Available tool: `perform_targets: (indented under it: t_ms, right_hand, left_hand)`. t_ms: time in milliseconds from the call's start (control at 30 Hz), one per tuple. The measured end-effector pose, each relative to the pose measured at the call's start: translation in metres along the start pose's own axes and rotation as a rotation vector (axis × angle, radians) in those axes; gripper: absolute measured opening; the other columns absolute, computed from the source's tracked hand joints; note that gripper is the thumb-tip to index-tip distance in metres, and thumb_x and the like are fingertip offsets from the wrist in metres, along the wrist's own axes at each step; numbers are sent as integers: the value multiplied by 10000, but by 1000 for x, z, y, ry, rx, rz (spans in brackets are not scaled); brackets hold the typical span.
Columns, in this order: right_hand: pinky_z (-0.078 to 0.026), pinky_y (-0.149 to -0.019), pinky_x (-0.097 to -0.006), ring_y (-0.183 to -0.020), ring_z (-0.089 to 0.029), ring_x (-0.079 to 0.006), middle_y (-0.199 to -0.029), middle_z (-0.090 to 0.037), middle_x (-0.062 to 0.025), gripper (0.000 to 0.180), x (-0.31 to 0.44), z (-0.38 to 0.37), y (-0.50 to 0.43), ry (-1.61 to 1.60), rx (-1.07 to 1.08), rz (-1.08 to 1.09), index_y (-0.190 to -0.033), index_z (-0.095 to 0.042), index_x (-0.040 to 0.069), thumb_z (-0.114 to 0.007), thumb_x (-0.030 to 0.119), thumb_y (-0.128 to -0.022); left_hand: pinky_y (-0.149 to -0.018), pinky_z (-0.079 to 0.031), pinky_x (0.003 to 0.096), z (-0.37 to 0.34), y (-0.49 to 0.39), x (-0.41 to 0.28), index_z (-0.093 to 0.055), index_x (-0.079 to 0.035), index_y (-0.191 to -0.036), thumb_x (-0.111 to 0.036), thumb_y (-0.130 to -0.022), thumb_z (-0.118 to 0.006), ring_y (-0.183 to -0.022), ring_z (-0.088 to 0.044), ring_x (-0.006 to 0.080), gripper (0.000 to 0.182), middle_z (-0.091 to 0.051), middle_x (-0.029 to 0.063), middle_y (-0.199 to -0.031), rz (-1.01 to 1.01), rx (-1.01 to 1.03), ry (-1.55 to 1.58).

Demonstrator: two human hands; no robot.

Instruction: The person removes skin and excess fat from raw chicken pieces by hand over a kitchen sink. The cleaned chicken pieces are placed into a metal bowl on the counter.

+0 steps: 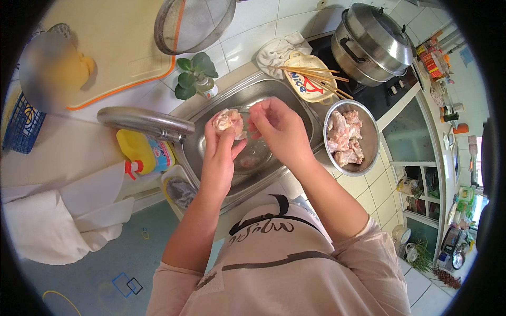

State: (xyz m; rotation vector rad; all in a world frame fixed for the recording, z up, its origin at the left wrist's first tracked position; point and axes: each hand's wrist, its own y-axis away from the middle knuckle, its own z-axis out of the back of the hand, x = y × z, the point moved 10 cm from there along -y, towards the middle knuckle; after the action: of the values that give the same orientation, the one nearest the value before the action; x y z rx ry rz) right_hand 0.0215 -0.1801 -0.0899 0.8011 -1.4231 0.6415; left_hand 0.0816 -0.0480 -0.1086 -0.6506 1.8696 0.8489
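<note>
Over the stainless steel sink (259, 89), my left hand (223, 148) holds a piece of raw chicken (229, 121) between thumb and fingers. Just to the right of it, my right hand (278, 128) is raised with its fingers curled and its fingertips close together; whether something small is pinched there cannot be told. Below the hands a round vessel with water (253, 154) stands in the sink, and a pale piece seems to lie in it. Right of the sink, a steel bowl (371, 146) contains several raw chicken pieces (344, 136).
The faucet (146, 120) reaches over the sink's left side, beside a yellow detergent bottle (148, 152) and a potted plant (195, 75). Wooden chopsticks (316, 77) lie across a cream tray (306, 63) behind the sink. A lidded steel steamer pot (371, 47) stands on the black stove (324, 45).
</note>
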Motion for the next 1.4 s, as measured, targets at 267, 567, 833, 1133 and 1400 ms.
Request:
perform_targets:
  t_ms: [267, 567, 833, 1133, 1400]
  right_hand:
    - [-533, -752, -244, -823, -639, -98, -931, -690, -58, 204, -20, -17, 16, -167, 177, -263, -1058, -662, -41, -651, 146, -979]
    - [-535, -787, -248, -847, -648, -100, -980, -697, -56, 229, -28, -32, 10, -402, 276, -281, -1081, -671, -28, -658, 176, -977]
    - [-538, -798, -249, -823, -652, -98, -947, -695, -46, 203, -12, -37, 8, -455, 385, -267, -1061, -679, -2, -685, 167, -948]
    - [-514, -697, -240, -729, -615, -82, -850, -659, -26, 228, -4, -35, 3, -87, 351, -109, -960, -657, -6, -659, 221, -976]
    - [-498, -597, -233, -644, -615, -74, -749, -649, -10, 106, -2, -32, 1, -197, 346, -43, -865, -661, -8, -670, 98, -871]
  left_hand:
    - [-1040, -436, 358, -14, 4, -20, -320, -22, -1414, -84, -1027, -433, -1228, -525, 223, 408, -498, 163, -1357, -287, 60, -274]
    - [-1063, -414, 397, -17, 15, -37, -357, 11, -1403, 17, -939, -444, -1218, -543, 322, 472, -499, 212, -1359, -566, 69, -684]
    - [-1075, -395, 378, -14, 11, -46, -353, -41, -1439, -44, -998, -395, -1268, -511, 269, 444, -484, 174, -1408, -399, 111, -641]
    - [-988, -451, 356, -14, 12, -45, -361, -12, -1417, -175, -1068, -420, -1136, -601, 258, 390, -563, 174, -1317, -399, 141, -627]
    - [-1008, -454, 373, -19, 13, -47, -376, 1, -1408, -70, -1001, -439, -1156, -591, 280, 418, -563, 196, -1294, -490, 158, -768]
